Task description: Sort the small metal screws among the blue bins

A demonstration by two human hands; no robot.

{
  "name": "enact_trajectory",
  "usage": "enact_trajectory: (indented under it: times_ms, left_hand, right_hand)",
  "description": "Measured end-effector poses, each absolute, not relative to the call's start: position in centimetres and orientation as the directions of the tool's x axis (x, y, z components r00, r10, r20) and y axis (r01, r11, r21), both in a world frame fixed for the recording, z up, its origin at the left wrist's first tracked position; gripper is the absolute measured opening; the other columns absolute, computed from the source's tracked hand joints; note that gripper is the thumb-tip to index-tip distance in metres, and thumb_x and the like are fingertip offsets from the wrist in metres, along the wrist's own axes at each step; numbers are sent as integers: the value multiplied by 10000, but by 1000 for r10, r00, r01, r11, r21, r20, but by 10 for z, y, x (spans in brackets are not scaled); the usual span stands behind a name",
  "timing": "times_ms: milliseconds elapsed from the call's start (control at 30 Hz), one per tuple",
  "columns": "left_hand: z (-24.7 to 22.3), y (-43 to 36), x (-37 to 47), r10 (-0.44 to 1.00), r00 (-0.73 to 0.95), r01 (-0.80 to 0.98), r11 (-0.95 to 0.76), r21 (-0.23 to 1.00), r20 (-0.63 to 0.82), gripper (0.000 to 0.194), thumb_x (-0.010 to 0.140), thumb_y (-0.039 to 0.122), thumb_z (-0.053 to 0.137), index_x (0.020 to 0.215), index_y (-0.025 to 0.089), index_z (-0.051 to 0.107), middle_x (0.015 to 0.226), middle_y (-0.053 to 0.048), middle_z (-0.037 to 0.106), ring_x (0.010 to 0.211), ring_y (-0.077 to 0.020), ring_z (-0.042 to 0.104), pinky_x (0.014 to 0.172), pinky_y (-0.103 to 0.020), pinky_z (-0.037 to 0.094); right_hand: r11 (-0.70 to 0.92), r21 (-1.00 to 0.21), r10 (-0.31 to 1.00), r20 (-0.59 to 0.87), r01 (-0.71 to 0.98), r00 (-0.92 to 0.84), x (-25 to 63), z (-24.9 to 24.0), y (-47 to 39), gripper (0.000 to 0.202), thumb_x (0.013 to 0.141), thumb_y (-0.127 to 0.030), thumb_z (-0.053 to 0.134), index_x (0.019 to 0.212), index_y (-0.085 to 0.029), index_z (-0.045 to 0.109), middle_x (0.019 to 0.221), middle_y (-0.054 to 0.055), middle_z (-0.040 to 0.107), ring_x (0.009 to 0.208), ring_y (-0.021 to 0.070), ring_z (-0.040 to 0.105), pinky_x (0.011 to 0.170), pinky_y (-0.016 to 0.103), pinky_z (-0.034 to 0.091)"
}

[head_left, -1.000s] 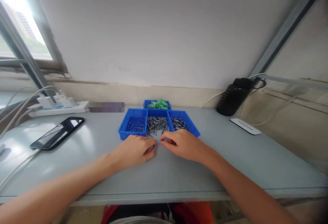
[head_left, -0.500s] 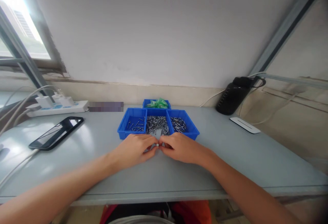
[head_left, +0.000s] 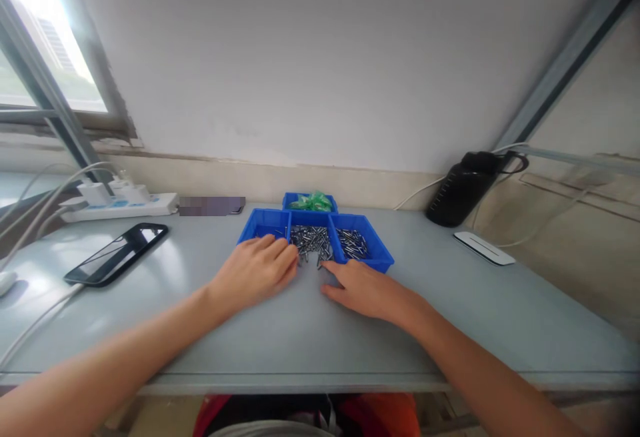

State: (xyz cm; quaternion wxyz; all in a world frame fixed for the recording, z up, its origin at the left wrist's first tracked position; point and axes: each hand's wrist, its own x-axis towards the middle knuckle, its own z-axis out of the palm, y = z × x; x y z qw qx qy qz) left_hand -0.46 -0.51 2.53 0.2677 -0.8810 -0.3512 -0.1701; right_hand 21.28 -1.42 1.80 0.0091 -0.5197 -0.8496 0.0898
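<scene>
My left hand is over the front edge of the left blue bin, palm down with its fingers curled. Whatever its fingertips hold, if anything, is hidden. My right hand lies at the front of a pile of small metal screws between the left bin and the right blue bin. Its thumb and index finger are apart, and the index fingertip touches or nearly touches a loose screw. More metal pieces fill part of the right bin.
Behind stands a blue bin with green plastic packets. On the left are a phone with a cable and a white power strip. A black bottle and a flat white device are on the right.
My hands have parted from a pinch around a small piece. The left moved forward and left to the left bin; the right opened its thumb and index finger by the screws.
</scene>
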Motion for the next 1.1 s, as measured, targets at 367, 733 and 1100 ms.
enact_trajectory:
  times_ms: [367,733,1100]
  left_hand:
    - [27,-6,-3,487,788,604,-730,-320,377,250,904,264,336,839,166,557,734,-45,552,724,-168,526,637,-277,398]
    - [8,-10,2,642,760,650,-749,-128,102,228,892,335,362,906,180,529,671,-34,626,595,-177,606,552,-252,419]
    - [9,-12,5,757,650,756,-635,-158,66,455,888,394,323,1250,134,416,679,-75,643,626,-246,634,556,-307,455]
  right_hand:
    - [464,-152,870,-106,872,-482,213,17,-14,422,862,-426,389,1203,-208,507,885,108,643,825,248,602,629,289,381]
    - [491,-174,855,-93,853,-511,215,18,-14,417,863,-414,380,1218,-230,496,887,96,642,827,240,594,605,271,359]
    - [469,-171,867,-97,867,-488,213,18,-13,431,862,-427,374,1215,-215,500,898,105,636,811,237,594,614,274,358]
